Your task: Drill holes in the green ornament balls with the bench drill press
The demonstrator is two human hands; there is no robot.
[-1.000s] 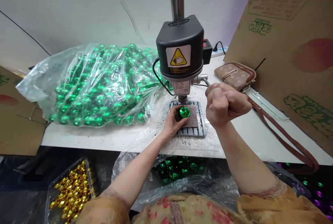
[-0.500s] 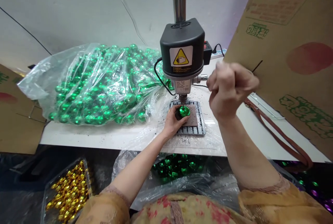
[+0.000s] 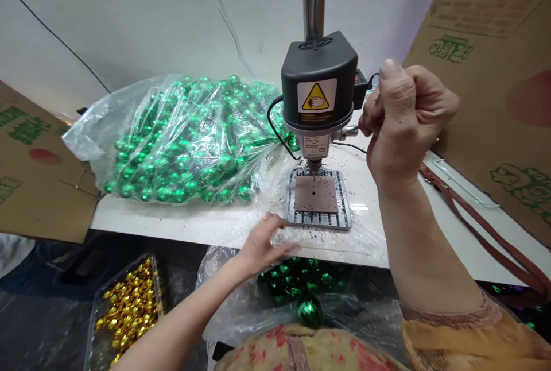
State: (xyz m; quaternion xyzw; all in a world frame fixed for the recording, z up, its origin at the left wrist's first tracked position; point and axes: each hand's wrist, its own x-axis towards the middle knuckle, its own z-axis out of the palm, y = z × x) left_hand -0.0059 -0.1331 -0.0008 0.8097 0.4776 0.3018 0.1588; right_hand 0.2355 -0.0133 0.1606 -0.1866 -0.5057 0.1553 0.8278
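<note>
A small black bench drill press [image 3: 319, 81] stands before me, its bit over a brown square board [image 3: 316, 194] with a small hole, on the slotted metal base [image 3: 321, 220]. My right hand [image 3: 404, 118] is closed in a fist at the drill press's right side, around its lever, which the fingers mostly hide. My left hand [image 3: 264, 244] is open and holds nothing, fingers spread near the base's front left corner. Below the table edge, a shiny green faceted ball [image 3: 310, 310] is over the clear plastic bag [image 3: 241, 316] with other green balls [image 3: 297, 279].
A big clear bag of green balls [image 3: 193, 141] lies left on the white table [image 3: 150, 221]. Cardboard boxes stand left [image 3: 41, 170] and right [image 3: 486, 101]. A brown strap [image 3: 486, 233] lies at right. Gold balls [image 3: 133, 302] fill a clear bin at lower left. Dark shavings surround the base.
My left hand has let go of the green ball and moved off the board toward me. The ball is now below the table edge. My right hand stays closed by the drill press.
</note>
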